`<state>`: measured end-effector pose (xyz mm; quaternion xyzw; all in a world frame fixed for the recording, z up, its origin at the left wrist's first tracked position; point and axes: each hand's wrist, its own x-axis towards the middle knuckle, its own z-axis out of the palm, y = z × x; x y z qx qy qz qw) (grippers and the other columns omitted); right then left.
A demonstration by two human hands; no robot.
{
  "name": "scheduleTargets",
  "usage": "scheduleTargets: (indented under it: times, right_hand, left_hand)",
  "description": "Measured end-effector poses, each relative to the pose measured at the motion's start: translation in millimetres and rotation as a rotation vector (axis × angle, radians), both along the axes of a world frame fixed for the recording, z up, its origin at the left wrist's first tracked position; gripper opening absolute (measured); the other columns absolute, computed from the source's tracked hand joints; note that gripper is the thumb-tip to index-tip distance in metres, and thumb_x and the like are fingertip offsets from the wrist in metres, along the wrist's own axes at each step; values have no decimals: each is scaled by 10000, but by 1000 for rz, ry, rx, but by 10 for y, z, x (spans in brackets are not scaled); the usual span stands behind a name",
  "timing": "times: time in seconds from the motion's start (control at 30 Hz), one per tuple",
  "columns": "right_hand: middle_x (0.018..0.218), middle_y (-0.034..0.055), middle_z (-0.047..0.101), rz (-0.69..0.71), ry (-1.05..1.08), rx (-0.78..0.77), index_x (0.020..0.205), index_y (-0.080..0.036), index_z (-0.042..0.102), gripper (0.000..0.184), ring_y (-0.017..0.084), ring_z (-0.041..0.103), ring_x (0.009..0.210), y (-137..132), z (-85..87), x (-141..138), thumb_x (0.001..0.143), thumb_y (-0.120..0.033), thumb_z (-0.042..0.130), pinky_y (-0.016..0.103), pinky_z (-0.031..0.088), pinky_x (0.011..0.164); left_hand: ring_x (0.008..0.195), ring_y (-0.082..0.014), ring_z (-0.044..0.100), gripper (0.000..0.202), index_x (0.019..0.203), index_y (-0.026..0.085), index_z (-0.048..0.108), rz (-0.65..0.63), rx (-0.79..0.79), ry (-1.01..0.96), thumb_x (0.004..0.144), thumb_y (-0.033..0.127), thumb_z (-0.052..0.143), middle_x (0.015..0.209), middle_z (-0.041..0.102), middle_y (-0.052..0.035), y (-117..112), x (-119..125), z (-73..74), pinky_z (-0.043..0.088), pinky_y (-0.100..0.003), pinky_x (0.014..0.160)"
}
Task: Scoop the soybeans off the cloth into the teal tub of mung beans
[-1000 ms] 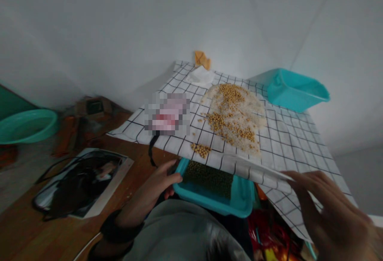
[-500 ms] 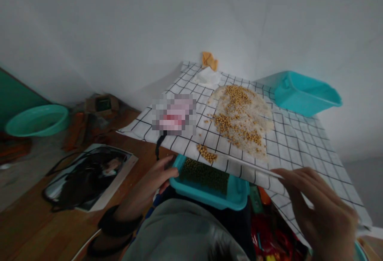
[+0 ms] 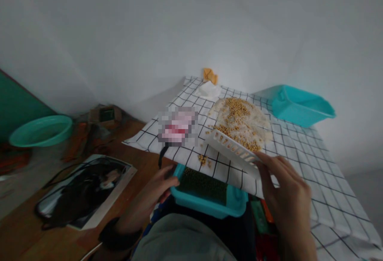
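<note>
My right hand [image 3: 284, 193] pinches one end of a thin white slotted plastic panel [image 3: 231, 151]. The panel is tilted above the checked cloth, its far end near the soybeans [image 3: 236, 109] that lie mixed with pale grains like rice [image 3: 265, 123]. My left hand [image 3: 160, 185] is closed on the left rim of a teal plastic tub [image 3: 197, 207]. Small green beans [image 3: 203, 185] fill much of this tub, and it rests on my lap just under the cloth's front edge. A few loose soybeans [image 3: 202, 159] lie at that edge.
On the checked cloth [image 3: 302, 161] stand another teal tub [image 3: 302, 105], white crumpled paper [image 3: 208, 89] and a blurred pink object [image 3: 178, 127]. A yellow cloth [image 3: 210, 76] lies at the back by the wall. To the left are a black bag [image 3: 86, 193] and a green basin [image 3: 42, 130].
My right hand has moved left and tipped the white panel up, so its slots now show. Fewer soybeans lie at the cloth's front edge. My left hand stays on the tub rim.
</note>
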<state>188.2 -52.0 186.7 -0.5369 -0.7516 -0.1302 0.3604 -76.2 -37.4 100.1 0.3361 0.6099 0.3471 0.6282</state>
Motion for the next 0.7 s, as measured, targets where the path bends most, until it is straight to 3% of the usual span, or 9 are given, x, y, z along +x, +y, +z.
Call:
scheduleTargets:
  times: [0.17,0.33,0.47,0.6,0.7]
  right_hand:
    - [834,23,689,130,35,-70,1069,-175,658,241,136,600,771,-2,-20,-42,916,-46,521,224,482,695]
    - [836,25,695,279,66,-129,1097,-201,657,281,147,614,767,-196,-44,20,912,-53,505,238,508,664]
    - [818,26,707,313,161,-93,1061,-216,672,278,154,650,743,-326,-32,86,902,-67,501,240,525,626]
    - [795,18,712,204,186,-60,1031,-223,679,225,157,680,712,-394,-32,285,895,-123,531,225,538,598]
    - [864,22,741,-35,205,-5,1002,-247,703,167,183,712,741,-511,-115,553,883,-231,587,231,541,580]
  left_hand:
    - [427,-73,372,313,947,206,626,20,9,57,638,254,632,535,489,101,-20,13,85,236,-186,418]
    - [505,-129,501,352,984,205,633,8,63,17,639,263,663,513,465,105,-52,6,185,370,-224,507]
    - [483,-125,482,380,1015,191,611,31,64,17,644,265,646,513,469,110,-37,1,137,340,-223,489]
    - [414,-98,410,391,1042,154,579,9,91,30,666,252,626,502,501,101,-4,-35,4,255,-214,431]
    - [412,-90,410,426,1077,155,568,-15,81,16,677,290,628,504,511,95,4,-34,-58,252,-204,426]
